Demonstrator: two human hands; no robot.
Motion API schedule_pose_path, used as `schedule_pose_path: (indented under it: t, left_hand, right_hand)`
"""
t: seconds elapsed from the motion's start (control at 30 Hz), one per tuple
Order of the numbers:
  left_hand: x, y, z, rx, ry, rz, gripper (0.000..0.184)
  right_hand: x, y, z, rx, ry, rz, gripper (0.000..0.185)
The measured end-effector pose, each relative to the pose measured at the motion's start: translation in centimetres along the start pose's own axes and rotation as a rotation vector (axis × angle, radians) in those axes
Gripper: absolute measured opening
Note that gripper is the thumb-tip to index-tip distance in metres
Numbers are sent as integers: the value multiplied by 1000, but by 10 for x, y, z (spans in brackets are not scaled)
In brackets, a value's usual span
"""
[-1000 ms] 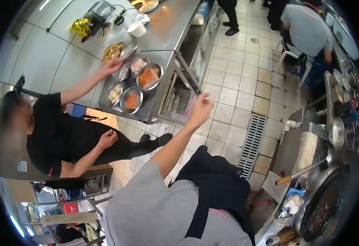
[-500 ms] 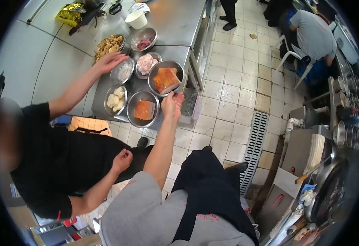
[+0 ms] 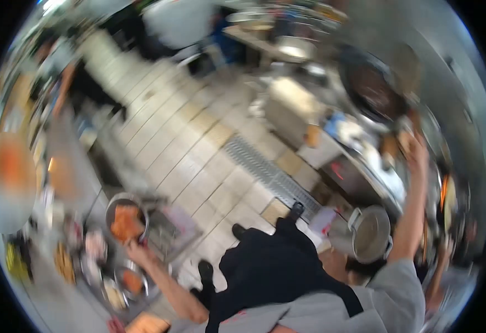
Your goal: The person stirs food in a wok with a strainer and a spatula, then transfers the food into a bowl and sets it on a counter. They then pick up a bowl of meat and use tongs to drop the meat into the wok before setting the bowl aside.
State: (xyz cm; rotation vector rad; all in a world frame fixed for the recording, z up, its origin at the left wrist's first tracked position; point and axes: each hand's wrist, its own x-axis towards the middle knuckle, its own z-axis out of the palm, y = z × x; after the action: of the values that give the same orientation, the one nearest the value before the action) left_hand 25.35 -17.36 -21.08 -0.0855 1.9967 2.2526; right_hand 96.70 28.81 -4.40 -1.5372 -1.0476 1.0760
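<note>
The picture is smeared by motion. At lower left, my left hand (image 3: 138,253) grips the near rim of a metal bowl (image 3: 110,206), which holds a browned slab of meat (image 3: 125,222). Beside it stands a second bowl with a smaller meat piece (image 3: 133,281); a bowl of pale chunks (image 3: 113,295) and a bowl of pinkish pieces (image 3: 96,244) are close by. Far to the right, my right hand (image 3: 416,151) is closed around a brown wooden handle (image 3: 412,119) by a dark wok (image 3: 371,83). Blur hides what tool the handle belongs to and the exact finger positions.
A large metal pot (image 3: 369,233) stands right of my legs. A floor drain grate (image 3: 270,169) crosses the tiles. A white chair (image 3: 201,53) and a person in grey (image 3: 179,22) are at the back. Another person (image 3: 7,183) stands at far left.
My view has swung right, bringing the wok station and my right arm into fuller view. My left hand stays at the same meat bowl. The other person's hand no longer shows over the bowls.
</note>
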Motion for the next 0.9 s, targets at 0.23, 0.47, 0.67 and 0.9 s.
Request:
schedule_pose_path:
  t: [0.23,0.47,0.67,0.9]
  left_hand:
    - [-144,24,216,-26,-736,-223,17]
    - [-414,28,479,-28,-1407,-509,34]
    - [-587,-74,623,178,-1820,-513,11]
    - [-730,-106,660,375,-2011,-464,17]
  right_hand:
    - [-11,57,-32,229,244,-27,38]
    - [-97,55,-126,289,297,129,54]
    - [-162,59,-187,192,353,170,48]
    - [-188,90,-201,167,427,44,50]
